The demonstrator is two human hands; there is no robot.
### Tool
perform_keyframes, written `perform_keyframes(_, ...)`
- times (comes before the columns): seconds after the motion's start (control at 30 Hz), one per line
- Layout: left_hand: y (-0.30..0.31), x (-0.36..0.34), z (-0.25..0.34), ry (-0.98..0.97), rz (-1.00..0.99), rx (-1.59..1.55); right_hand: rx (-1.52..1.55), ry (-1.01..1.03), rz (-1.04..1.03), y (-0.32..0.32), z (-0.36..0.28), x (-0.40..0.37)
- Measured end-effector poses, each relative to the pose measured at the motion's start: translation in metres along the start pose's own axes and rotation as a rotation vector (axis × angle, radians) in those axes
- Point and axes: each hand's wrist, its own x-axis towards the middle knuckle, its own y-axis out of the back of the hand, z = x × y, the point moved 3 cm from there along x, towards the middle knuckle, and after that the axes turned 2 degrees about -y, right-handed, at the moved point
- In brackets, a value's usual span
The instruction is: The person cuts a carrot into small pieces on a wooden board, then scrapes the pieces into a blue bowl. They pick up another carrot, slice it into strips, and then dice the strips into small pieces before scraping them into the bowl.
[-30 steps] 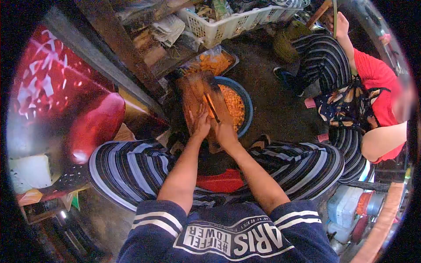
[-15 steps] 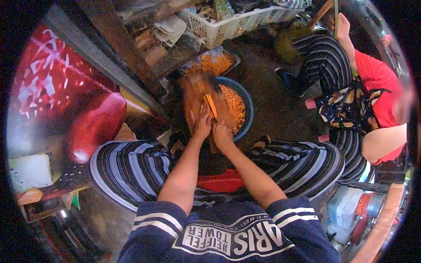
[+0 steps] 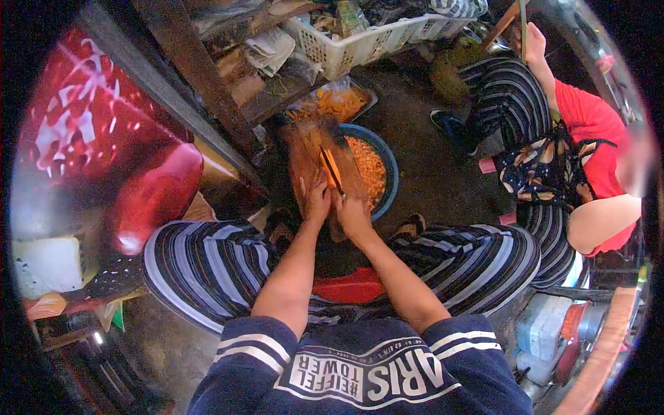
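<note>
On a wooden cutting board (image 3: 302, 149) lie long orange strips (image 3: 330, 168), probably carrot. My left hand (image 3: 316, 196) presses on the board at the near end of the strips, its fingers close together. My right hand (image 3: 352, 211) is closed round the handle of a knife (image 3: 335, 176), whose dark blade runs along the strips. Beside and partly under the board is a blue basin (image 3: 394, 166) holding small orange diced pieces (image 3: 370, 169).
Behind the board is a metal tray (image 3: 371, 98) of orange pieces. A white plastic basket (image 3: 339, 57) stands at the back. Another person (image 3: 595, 104) in red sits at the right. A wooden post (image 3: 200, 69) slants down at the left.
The knife blade, lifted off or hidden before, now shows along the orange strips. Both hands have barely shifted, and the whole view has moved slightly.
</note>
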Motion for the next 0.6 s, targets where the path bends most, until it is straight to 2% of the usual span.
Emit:
perform_keyframes(0.03,-0.011,0.002,-0.011,0.0,0.0,0.0,0.004,0.021,0.009,0.0,-0.001,-0.001)
perform_keyframes(0.1,-0.019,0.005,-0.018,-0.196,0.186,0.101,-0.031,-0.023,-0.056,-0.001,0.0,-0.002)
perform_keyframes(0.13,-0.021,0.005,-0.019,-0.194,0.186,0.1,-0.066,-0.068,-0.12,-0.003,0.002,-0.002)
perform_keyframes(0.37,-0.017,0.004,-0.016,-0.194,0.165,0.129,-0.024,-0.099,-0.219,0.013,-0.012,0.004)
perform_keyframes(0.43,-0.017,0.002,-0.015,-0.182,0.157,0.115,-0.108,0.116,-0.258,0.019,-0.02,0.004)
perform_keyframes(0.47,-0.015,0.001,-0.015,-0.194,0.174,0.094,-0.108,0.114,-0.264,0.016,-0.02,0.005)
perform_keyframes(0.53,-0.023,0.006,-0.024,-0.2,0.199,0.075,-0.116,-0.005,-0.345,0.006,-0.016,0.011)
perform_keyframes(0.6,-0.039,0.008,-0.041,-0.207,0.216,0.074,-0.076,-0.053,-0.328,-0.005,-0.01,0.008)
